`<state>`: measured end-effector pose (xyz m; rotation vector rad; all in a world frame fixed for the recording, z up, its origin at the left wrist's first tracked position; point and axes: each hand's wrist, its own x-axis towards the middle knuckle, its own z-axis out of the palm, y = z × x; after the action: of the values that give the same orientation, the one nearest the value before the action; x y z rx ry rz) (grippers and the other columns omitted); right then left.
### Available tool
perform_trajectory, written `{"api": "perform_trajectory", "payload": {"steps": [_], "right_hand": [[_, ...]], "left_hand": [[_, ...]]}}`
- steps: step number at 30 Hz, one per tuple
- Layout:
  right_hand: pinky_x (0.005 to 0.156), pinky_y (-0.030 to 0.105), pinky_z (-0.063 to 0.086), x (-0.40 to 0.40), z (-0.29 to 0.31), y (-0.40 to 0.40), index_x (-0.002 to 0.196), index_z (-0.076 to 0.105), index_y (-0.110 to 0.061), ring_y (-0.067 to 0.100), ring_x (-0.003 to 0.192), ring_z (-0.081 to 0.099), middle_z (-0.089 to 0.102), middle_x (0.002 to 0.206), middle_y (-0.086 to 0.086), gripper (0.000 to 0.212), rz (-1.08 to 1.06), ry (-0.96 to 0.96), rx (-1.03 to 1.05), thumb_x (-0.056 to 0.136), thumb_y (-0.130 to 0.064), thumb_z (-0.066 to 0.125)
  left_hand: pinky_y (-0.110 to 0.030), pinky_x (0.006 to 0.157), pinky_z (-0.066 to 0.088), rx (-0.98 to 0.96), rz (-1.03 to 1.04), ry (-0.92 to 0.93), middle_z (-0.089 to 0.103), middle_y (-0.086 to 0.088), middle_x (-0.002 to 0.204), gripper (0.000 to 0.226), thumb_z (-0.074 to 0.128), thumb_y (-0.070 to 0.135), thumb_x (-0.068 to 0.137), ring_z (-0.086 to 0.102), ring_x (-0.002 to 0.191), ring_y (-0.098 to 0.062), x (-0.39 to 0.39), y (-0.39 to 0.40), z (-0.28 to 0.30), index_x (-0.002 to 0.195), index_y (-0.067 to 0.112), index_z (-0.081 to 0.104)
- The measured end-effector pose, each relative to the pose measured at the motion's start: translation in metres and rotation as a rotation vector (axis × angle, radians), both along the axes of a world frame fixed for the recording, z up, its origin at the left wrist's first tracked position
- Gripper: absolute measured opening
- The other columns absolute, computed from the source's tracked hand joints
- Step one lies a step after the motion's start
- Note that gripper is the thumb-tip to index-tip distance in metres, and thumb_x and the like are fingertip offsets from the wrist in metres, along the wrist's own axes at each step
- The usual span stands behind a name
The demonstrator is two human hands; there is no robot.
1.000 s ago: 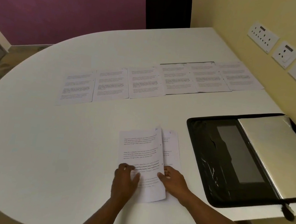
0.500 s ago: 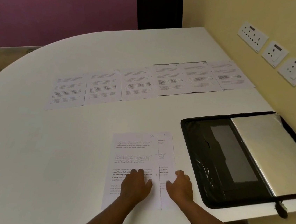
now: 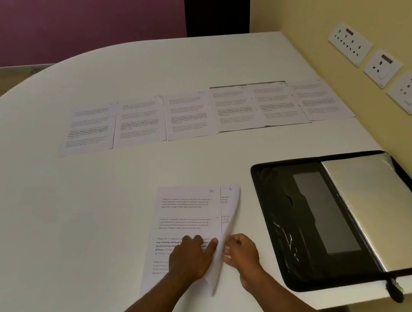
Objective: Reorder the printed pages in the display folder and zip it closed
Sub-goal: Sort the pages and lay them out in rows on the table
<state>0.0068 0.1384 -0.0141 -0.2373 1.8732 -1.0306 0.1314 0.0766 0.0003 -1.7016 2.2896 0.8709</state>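
Observation:
Two overlapping printed pages lie near the front edge. My left hand (image 3: 193, 257) presses flat on the top page (image 3: 186, 212). My right hand (image 3: 240, 254) pinches the right edge of the lower page (image 3: 230, 209), which curls up off the table. A row of several printed pages (image 3: 191, 116) lies across the middle of the table. The black display folder (image 3: 301, 229) lies open at the right, its clear sleeves (image 3: 377, 207) on the right half. Its zip puller (image 3: 394, 287) hangs at the near right corner.
The white table (image 3: 41, 214) has a rounded left edge and meets a yellow wall with sockets (image 3: 382, 67) on the right. A dark chair back (image 3: 215, 7) stands at the far side.
The top page was set down flat and my left hand slid onto it. My right hand went from lying flat to lifting the lower page's right edge.

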Motion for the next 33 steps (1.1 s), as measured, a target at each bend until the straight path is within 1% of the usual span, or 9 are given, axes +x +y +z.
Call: {"api": "perform_trajectory", "payload": {"steps": [4,7,10,14,18,20,23,27,33], "right_hand": [[0.066,0.031,0.061,0.002,0.001,0.001,0.100,0.062,-0.017,0.023,0.081,0.071,0.072,0.091,0.005,0.013,0.011,-0.060,-0.043,0.092,-0.026,0.065],[0.079,0.036,0.060,0.003,-0.003,0.002,0.102,0.060,-0.024,0.022,0.089,0.068,0.069,0.096,0.002,0.010,0.057,-0.053,-0.039,0.093,-0.027,0.063],[0.080,0.033,0.058,0.003,-0.004,0.000,0.108,0.060,-0.024,0.019,0.096,0.064,0.067,0.102,0.000,0.017,0.085,-0.044,-0.025,0.092,-0.028,0.065],[0.078,0.029,0.057,0.004,-0.002,-0.003,0.111,0.061,-0.025,0.015,0.098,0.063,0.067,0.106,-0.002,0.021,0.117,-0.031,-0.035,0.091,-0.027,0.066],[0.077,0.029,0.057,0.003,0.000,-0.006,0.105,0.066,-0.023,0.015,0.096,0.064,0.068,0.102,-0.003,0.013,0.120,-0.037,-0.065,0.091,-0.024,0.066],[0.077,0.029,0.058,0.002,0.001,-0.007,0.103,0.066,-0.023,0.016,0.094,0.064,0.068,0.099,-0.002,0.010,0.115,-0.034,-0.057,0.092,-0.024,0.064],[0.077,0.032,0.059,-0.001,0.000,-0.009,0.100,0.066,-0.021,0.020,0.093,0.065,0.069,0.098,0.001,0.009,0.093,-0.027,-0.032,0.093,-0.026,0.063],[0.076,0.030,0.058,0.000,0.001,-0.009,0.100,0.064,-0.023,0.015,0.094,0.065,0.069,0.100,0.000,0.018,0.083,-0.075,-0.057,0.088,-0.035,0.070],[0.072,0.026,0.057,0.003,-0.001,-0.013,0.096,0.064,-0.024,0.016,0.094,0.065,0.068,0.100,0.001,0.009,0.098,-0.021,-0.044,0.091,-0.031,0.066]], "left_hand": [[-0.032,0.086,0.046,0.045,0.009,0.079,0.061,0.001,0.118,0.061,0.038,0.072,0.088,0.060,0.105,-0.018,-0.004,-0.006,0.000,0.110,0.022,0.065],[-0.030,0.081,0.046,0.118,0.031,0.145,0.069,-0.003,0.109,0.060,0.040,0.065,0.092,0.064,0.099,-0.019,-0.007,-0.012,0.004,0.104,0.014,0.068],[-0.033,0.075,0.046,0.174,0.107,0.280,0.068,-0.014,0.094,0.069,0.040,0.066,0.092,0.064,0.092,-0.027,-0.010,-0.018,0.011,0.092,0.001,0.063],[-0.028,0.062,0.037,0.312,0.152,0.416,0.045,0.005,0.052,0.054,0.048,0.060,0.092,0.046,0.053,-0.011,-0.009,-0.023,0.016,0.056,0.020,0.046],[-0.034,0.079,0.051,0.291,0.156,0.426,0.064,0.011,0.076,0.019,0.055,0.029,0.094,0.060,0.076,-0.010,-0.001,-0.028,0.001,0.077,0.025,0.063],[-0.033,0.085,0.053,0.278,0.175,0.411,0.069,0.009,0.087,0.015,0.056,0.025,0.093,0.063,0.084,-0.009,0.003,-0.029,-0.005,0.086,0.023,0.068],[-0.038,0.076,0.054,0.304,0.249,0.446,0.064,0.007,0.068,0.028,0.059,0.030,0.091,0.058,0.065,-0.011,0.003,-0.031,-0.005,0.067,0.018,0.061],[-0.028,0.060,0.044,0.401,0.257,0.503,0.051,0.012,0.055,0.046,0.060,0.056,0.087,0.048,0.054,-0.009,-0.003,-0.032,-0.001,0.059,0.020,0.052],[-0.025,0.059,0.034,0.256,0.251,0.430,0.037,0.004,0.054,0.045,0.069,0.025,0.086,0.035,0.054,-0.013,-0.002,-0.033,-0.015,0.055,0.019,0.037]]}}
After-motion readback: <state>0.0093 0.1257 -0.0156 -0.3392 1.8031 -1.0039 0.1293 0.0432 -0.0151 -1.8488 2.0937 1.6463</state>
